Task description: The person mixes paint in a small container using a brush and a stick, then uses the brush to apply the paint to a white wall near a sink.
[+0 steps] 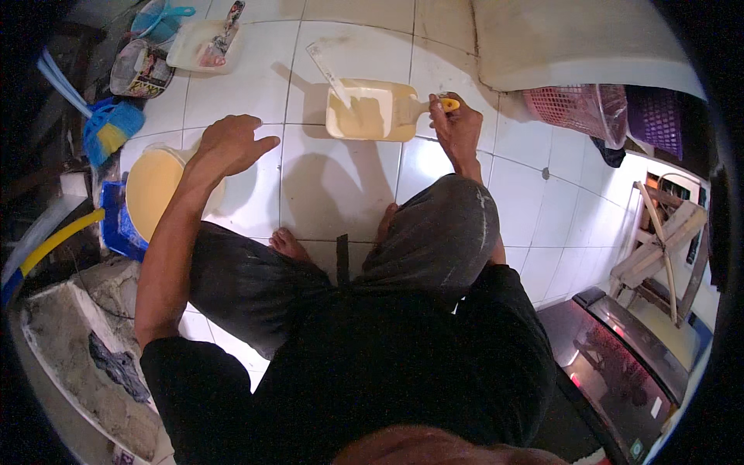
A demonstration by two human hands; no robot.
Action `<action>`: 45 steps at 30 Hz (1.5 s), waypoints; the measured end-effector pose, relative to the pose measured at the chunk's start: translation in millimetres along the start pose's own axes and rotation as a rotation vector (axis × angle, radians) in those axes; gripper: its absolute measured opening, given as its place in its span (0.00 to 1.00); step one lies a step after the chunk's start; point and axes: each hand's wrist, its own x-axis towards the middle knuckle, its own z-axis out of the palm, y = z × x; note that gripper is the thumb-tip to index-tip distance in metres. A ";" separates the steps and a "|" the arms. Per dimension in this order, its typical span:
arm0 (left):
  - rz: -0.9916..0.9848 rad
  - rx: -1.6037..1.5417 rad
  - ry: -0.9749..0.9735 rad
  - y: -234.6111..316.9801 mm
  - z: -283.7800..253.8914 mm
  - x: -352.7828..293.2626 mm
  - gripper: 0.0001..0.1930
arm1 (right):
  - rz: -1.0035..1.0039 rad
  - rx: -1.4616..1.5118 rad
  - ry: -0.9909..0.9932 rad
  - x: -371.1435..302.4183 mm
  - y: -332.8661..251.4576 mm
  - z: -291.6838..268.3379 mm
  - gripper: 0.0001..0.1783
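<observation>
My right hand grips a yellow-handled tool at the right end of a cream rectangular tray. The tool's flat head reaches over the tray's edge, smeared the same pale colour; I cannot tell whether it is a brush or a scraper. Pale cream paint or paste lies in the tray, and a white flat stick leans in it, tilted to the left. My left hand hangs above the floor with its thumb and fingers apart, holding nothing. Below it stands a bucket of cream liquid, partly covered by my forearm.
A blue-and-yellow broom, a dark tub and a white tray lie at the far left. Pink and purple baskets stand at the right. A wooden frame and a dark glossy object are nearer.
</observation>
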 end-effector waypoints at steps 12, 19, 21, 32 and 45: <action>0.045 0.077 -0.008 -10.9 18.6 0.2 0.32 | -0.213 -0.611 -0.101 9.2 -5.3 33.0 0.13; 0.122 -0.027 0.102 -5.6 32.2 11.0 0.26 | -0.405 -0.503 -0.076 14.7 7.5 30.0 0.14; 0.125 -0.007 0.108 -5.5 32.7 14.2 0.20 | -0.293 -0.416 -0.189 14.7 0.8 22.8 0.12; -0.026 0.140 -0.015 -3.6 33.2 27.2 0.15 | -0.169 0.198 -0.735 7.0 -1.8 3.5 0.16; -0.038 0.120 -0.005 -1.7 24.0 36.3 0.15 | -0.247 0.302 -0.709 61.2 62.0 30.1 0.18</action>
